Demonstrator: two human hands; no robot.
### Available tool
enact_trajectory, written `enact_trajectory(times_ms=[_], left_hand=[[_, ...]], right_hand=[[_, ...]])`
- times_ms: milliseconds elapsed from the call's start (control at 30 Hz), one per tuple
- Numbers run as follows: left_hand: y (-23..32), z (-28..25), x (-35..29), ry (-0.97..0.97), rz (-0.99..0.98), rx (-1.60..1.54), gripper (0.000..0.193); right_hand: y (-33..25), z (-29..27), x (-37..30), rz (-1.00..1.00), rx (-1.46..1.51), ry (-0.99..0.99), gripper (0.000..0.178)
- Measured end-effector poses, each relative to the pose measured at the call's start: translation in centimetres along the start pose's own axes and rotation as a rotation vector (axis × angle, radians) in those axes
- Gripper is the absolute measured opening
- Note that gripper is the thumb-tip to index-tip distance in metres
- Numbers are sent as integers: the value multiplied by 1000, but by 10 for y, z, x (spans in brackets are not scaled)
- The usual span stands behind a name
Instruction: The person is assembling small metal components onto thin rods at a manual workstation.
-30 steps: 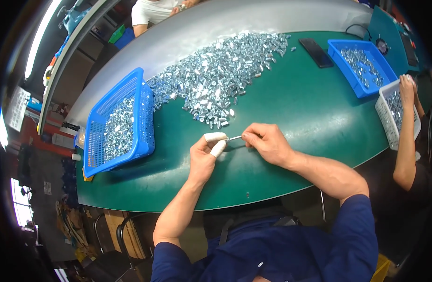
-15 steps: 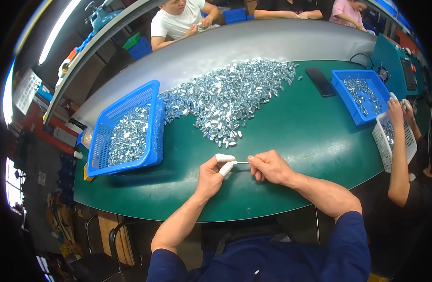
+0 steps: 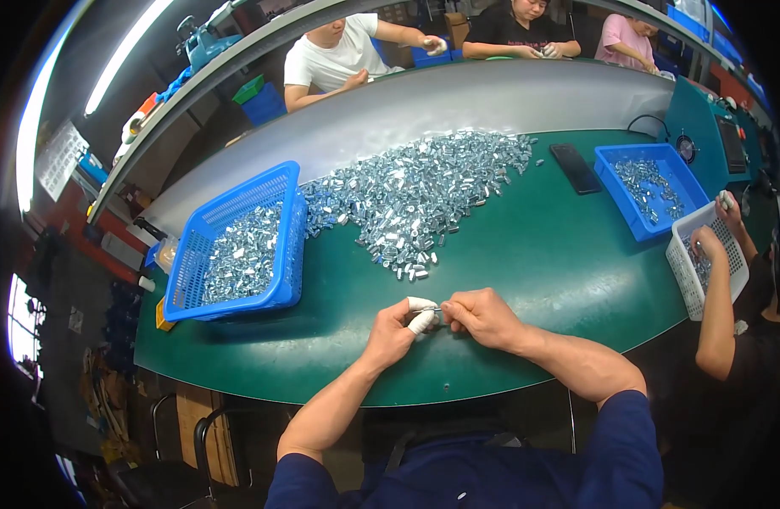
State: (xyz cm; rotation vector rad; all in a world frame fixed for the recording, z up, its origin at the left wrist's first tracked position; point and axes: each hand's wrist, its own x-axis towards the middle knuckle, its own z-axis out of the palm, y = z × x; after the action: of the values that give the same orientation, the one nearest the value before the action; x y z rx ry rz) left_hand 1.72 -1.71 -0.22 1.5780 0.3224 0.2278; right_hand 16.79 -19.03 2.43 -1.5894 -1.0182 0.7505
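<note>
My left hand (image 3: 393, 335) is closed in a pinch, with white covers on its thumb and forefinger. Whatever sits between those two tips is too small and hidden to name. From the right, my right hand (image 3: 490, 321) pinches a thin metal rod (image 3: 438, 309), whose left end reaches the covered fingertips. Both hands are held close together over the near part of the green table (image 3: 509, 246). Just beyond them spreads a large heap of small silvery metal sleeves (image 3: 407, 195), its near tip a short way from my fingers.
A blue perforated basket (image 3: 295, 254) of metal pieces stands at left. To the right are a black phone (image 3: 575, 168), a blue tray (image 3: 632, 222) of pieces, and a white basket (image 3: 685, 280) with a co-worker's hands over it. A metal ledge (image 3: 458, 106) separates several people beyond.
My hands have come closer together, so less of the rod shows between them. The co-worker's near hand has lowered into the white basket. Across the ledge, a white-shirted person has stretched out an arm.
</note>
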Motion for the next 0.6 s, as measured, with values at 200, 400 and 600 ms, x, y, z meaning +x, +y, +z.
enact_trajectory(times_ms=[200, 400, 600], left_hand=[[-2, -6, 3, 5, -15, -10, 21], [-1, -2, -2, -4, -6, -11, 21], [-8, 4, -1, 55, 160, 162, 21]], right_hand=[[-6, 2, 2, -344, -192, 242, 19], [6, 0, 1, -465, -333, 210, 20], [15, 2, 5, 120, 139, -36, 41]])
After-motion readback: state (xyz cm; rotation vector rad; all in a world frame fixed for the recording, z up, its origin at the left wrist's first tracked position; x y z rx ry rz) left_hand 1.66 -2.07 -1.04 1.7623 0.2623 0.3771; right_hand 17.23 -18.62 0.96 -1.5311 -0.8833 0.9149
